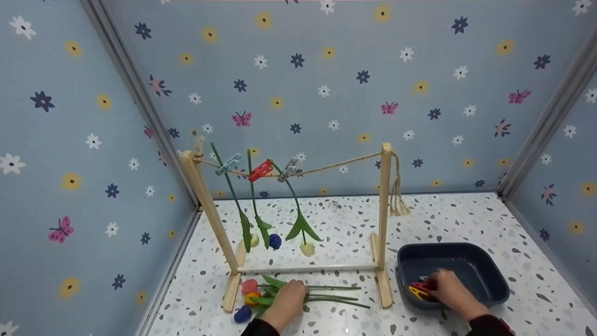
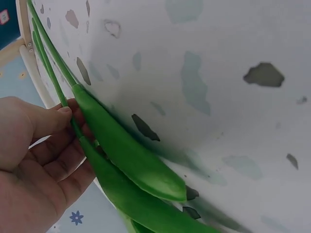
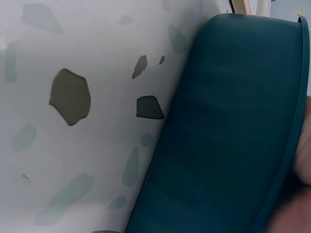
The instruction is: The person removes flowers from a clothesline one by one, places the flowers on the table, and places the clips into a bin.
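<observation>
My left hand (image 1: 288,299) is over artificial tulips lying on the speckled table; in the left wrist view its thumb and fingers pinch a green tulip stem (image 2: 64,98). A second stem with a long leaf (image 2: 126,141) lies alongside. The tulip heads are pink (image 1: 249,286), orange (image 1: 252,298) and blue (image 1: 242,314), pointing left. My right hand (image 1: 451,290) reaches into a dark blue basin (image 1: 498,284), its fingers at a red clothespin (image 1: 418,285) and a yellow clothespin (image 1: 417,293). I cannot tell whether it grips one. In the right wrist view the basin wall (image 3: 228,111) hides most of that hand.
Behind the tulips stands a wooden frame (image 1: 384,205) with a rope (image 1: 343,164) strung across. On it a light blue clothespin (image 1: 228,164), a red one (image 1: 260,171) and a grey one (image 1: 288,170) hold three tulips head down. Flowered panels enclose the table.
</observation>
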`<state>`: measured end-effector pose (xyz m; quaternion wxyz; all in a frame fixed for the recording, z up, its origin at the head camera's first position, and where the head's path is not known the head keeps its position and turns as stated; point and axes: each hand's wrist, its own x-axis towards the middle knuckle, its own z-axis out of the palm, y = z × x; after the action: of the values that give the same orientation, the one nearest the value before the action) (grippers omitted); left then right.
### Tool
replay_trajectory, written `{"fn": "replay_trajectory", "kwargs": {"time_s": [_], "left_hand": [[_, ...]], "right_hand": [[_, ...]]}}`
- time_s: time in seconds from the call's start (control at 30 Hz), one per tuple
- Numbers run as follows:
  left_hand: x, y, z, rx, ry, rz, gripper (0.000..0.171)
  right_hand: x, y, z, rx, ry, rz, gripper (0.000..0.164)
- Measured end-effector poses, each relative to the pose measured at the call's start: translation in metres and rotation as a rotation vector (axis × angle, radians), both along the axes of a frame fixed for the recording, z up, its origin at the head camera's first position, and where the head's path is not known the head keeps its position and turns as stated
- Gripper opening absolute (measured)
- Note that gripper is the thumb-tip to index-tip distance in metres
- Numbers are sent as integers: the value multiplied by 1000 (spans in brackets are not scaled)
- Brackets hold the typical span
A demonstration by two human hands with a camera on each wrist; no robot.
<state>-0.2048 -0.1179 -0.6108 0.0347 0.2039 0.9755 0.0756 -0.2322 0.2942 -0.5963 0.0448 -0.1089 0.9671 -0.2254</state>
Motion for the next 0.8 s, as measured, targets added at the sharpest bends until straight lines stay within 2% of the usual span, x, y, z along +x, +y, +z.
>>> {"fn": "replay_trajectory", "kwargs": {"time_s": [0.13, 0.23, 0.33, 0.47, 0.6, 0.7, 0.8], "left_hand": [[-1, -1, 1, 15, -21, -2, 12], [0, -3, 10, 60, 15, -9, 12], [2, -2, 31, 156, 84, -24, 12], [8, 3, 67, 290, 158, -36, 12], [16, 8, 100, 392, 275, -57, 12], [21, 11, 120, 504, 421, -73, 13], [25, 15, 136, 645, 559, -70, 17]], "right_hand": [[-1, -1, 1, -1, -24, -11, 15], [-1, 0, -1, 3, -32, -17, 14], [-1, 1, -1, -2, -34, -10, 14], [-3, 1, 1, -2, -79, -12, 16], [-4, 0, 8, 2, -104, -32, 18], [-1, -5, 18, -25, -26, -24, 18], [5, -17, 36, -71, 73, -30, 14]]}}
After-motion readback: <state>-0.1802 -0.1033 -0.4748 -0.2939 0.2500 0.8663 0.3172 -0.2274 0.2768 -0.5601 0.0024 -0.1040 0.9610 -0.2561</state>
